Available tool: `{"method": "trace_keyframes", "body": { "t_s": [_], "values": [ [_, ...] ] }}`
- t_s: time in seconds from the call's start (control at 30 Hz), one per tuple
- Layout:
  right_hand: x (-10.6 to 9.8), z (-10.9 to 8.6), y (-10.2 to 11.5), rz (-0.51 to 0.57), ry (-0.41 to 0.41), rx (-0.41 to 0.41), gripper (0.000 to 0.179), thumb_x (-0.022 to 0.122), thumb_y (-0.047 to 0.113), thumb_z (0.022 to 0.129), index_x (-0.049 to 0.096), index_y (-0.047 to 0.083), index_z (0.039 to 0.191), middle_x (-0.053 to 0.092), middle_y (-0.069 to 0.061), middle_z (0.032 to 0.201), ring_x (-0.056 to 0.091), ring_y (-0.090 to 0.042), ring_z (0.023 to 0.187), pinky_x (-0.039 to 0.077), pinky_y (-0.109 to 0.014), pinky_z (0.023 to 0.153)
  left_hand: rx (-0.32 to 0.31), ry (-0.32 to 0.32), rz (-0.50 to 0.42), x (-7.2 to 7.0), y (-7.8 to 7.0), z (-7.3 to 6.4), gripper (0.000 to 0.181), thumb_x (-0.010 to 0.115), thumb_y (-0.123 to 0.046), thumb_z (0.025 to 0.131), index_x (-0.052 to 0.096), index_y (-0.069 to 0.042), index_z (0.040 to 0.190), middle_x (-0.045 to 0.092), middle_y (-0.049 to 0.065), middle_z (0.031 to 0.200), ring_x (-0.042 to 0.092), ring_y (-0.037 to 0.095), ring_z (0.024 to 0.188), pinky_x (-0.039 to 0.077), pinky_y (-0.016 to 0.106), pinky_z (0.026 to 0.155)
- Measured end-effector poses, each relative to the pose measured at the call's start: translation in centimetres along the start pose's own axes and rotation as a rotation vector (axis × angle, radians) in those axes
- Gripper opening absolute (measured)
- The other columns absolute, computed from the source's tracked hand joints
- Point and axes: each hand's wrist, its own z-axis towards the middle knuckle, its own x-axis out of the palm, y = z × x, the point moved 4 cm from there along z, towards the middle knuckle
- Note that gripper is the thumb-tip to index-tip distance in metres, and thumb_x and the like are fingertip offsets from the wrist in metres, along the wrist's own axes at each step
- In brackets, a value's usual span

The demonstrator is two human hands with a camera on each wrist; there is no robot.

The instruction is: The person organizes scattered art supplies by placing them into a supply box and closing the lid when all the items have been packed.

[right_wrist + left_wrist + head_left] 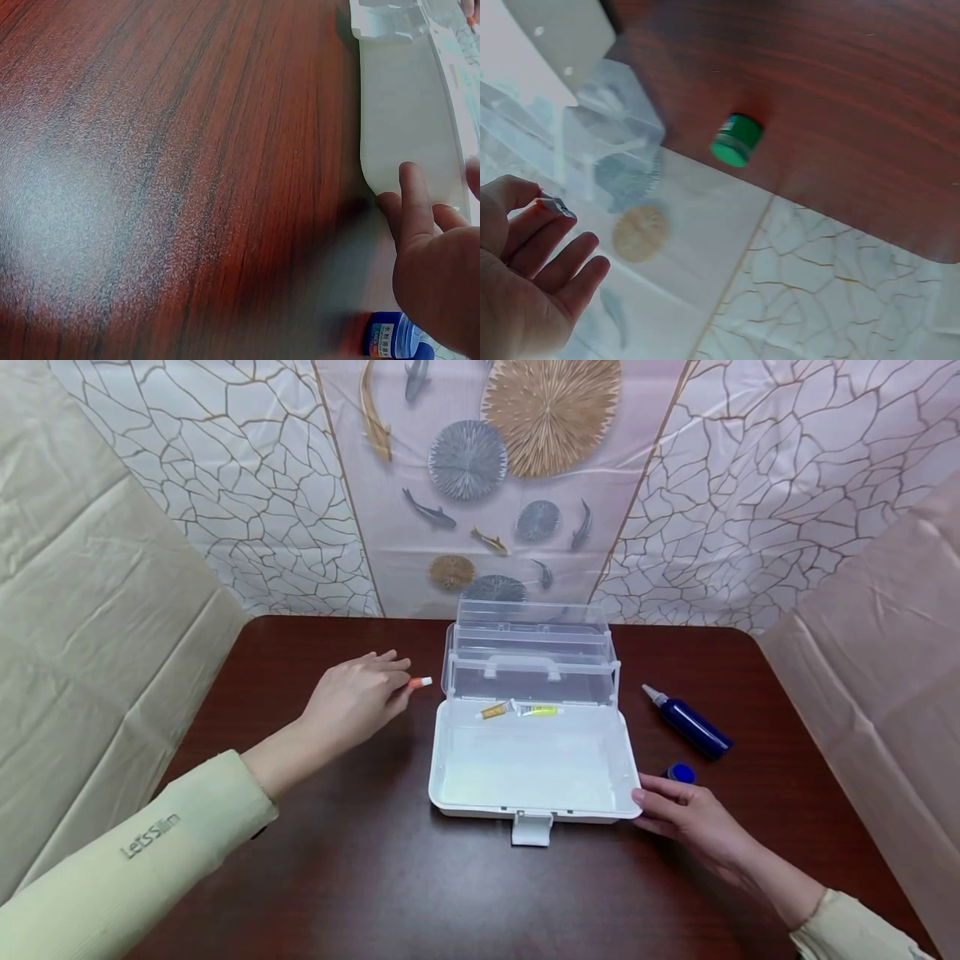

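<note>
My left hand [358,700] is in the air left of the white storage box [531,815], pinching a small orange paint tube [420,682] with a white cap. In the left wrist view the tube's crimped silvery end [559,206] sticks out between thumb and index finger. The box stands with its clear lid and trays [534,643] raised at the back. Inside lie a golden-brown paint tube [496,710] and a yellow paint tube [540,711], near the rear wall. At the box's front right corner my right hand [697,822] grips the rim, fingers along the outer wall [412,112].
A dark blue bottle [693,726] with a pointed nozzle lies right of the box. Nearer stands a blue-lidded jar [681,773], close to the right hand. A green jar [736,140] stands on the table in the left wrist view. Draped cloth surrounds the table.
</note>
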Motion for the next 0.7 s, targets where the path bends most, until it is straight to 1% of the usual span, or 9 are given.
{"method": "trace_keyframes", "body": {
  "t_s": [0.13,0.23,0.33,0.43,0.47,0.53,0.63,0.7],
  "values": [
    [0.0,0.0,0.0,0.005,-0.004,0.001,0.073,0.068,0.023,0.108,0.031,-0.01,0.162,0.045,-0.033,0.16,0.073,-0.012,0.112,0.061,-0.04,0.1,0.022,-0.005,-0.015,-0.1,-1.2,1.1,0.019,0.078,-0.018,0.098,0.084,-0.004,0.109,0.079,0.013,0.121,0.075,0.031,0.117,0.06,0.049,0.103],
    [-0.1,0.1,0.0,0.003,-0.004,-0.002,0.073,0.068,0.023,0.108,0.031,-0.011,0.162,0.047,-0.032,0.159,0.073,-0.012,0.112,0.061,-0.04,0.099,0.046,-0.014,-0.021,-0.2,-2.1,1.9,0.021,0.077,-0.021,0.1,0.084,-0.005,0.111,0.079,0.013,0.12,0.075,0.03,0.117,0.061,0.049,0.101],
    [0.0,0.1,0.0,0.01,-0.002,-0.012,0.073,0.068,0.021,0.108,0.031,-0.013,0.161,0.051,-0.029,0.156,0.073,-0.012,0.111,0.061,-0.039,0.099,0.065,-0.007,-0.021,-0.3,-3.0,2.6,0.023,0.075,-0.025,0.102,0.084,-0.006,0.11,0.08,0.012,0.119,0.075,0.03,0.116,0.064,0.05,0.094],
    [0.1,0.0,0.0,0.02,0.002,-0.02,0.073,0.068,0.02,0.108,0.03,-0.014,0.161,0.055,-0.026,0.153,0.073,-0.012,0.111,0.061,-0.038,0.099,0.078,0.025,-0.026,-0.1,-3.9,3.3,0.024,0.072,-0.027,0.104,0.084,-0.007,0.109,0.08,0.01,0.118,0.076,0.03,0.111,0.066,0.049,0.082],
    [0.1,0.0,0.0,0.022,0.002,-0.021,0.073,0.068,0.019,0.108,0.03,-0.014,0.161,0.056,-0.026,0.152,0.073,-0.012,0.111,0.062,-0.038,0.099,0.081,0.043,-0.029,-0.1,-4.2,3.6,0.023,0.071,-0.026,0.104,0.084,-0.008,0.108,0.08,0.01,0.118,0.076,0.03,0.111,0.066,0.048,0.08],
    [0.1,0.0,0.0,0.024,0.002,-0.021,0.073,0.068,0.02,0.108,0.03,-0.014,0.161,0.057,-0.025,0.151,0.073,-0.012,0.11,0.062,-0.038,0.099,0.086,0.077,-0.038,0.2,-4.9,4.1,0.02,0.07,-0.022,0.103,0.084,-0.008,0.108,0.08,0.009,0.119,0.076,0.028,0.111,0.066,0.046,0.076],
    [0.1,0.0,0.1,0.024,0.003,-0.02,0.074,0.068,0.02,0.107,0.03,-0.014,0.161,0.056,-0.026,0.152,0.073,-0.012,0.11,0.061,-0.038,0.099,0.095,0.12,-0.047,0.4,-5.9,4.9,0.017,0.07,-0.018,0.102,0.084,-0.01,0.106,0.079,0.007,0.123,0.074,0.025,0.117,0.066,0.045,0.075],
    [0.1,-0.1,0.1,0.022,0.004,-0.021,0.074,0.068,0.021,0.107,0.03,-0.014,0.161,0.056,-0.027,0.152,0.073,-0.012,0.111,0.061,-0.039,0.099,0.108,0.132,-0.046,0.6,-6.7,5.4,0.015,0.07,-0.018,0.101,0.082,-0.011,0.098,0.081,0.005,0.112,0.076,0.023,0.108,0.065,0.043,0.069]
  ]
}}
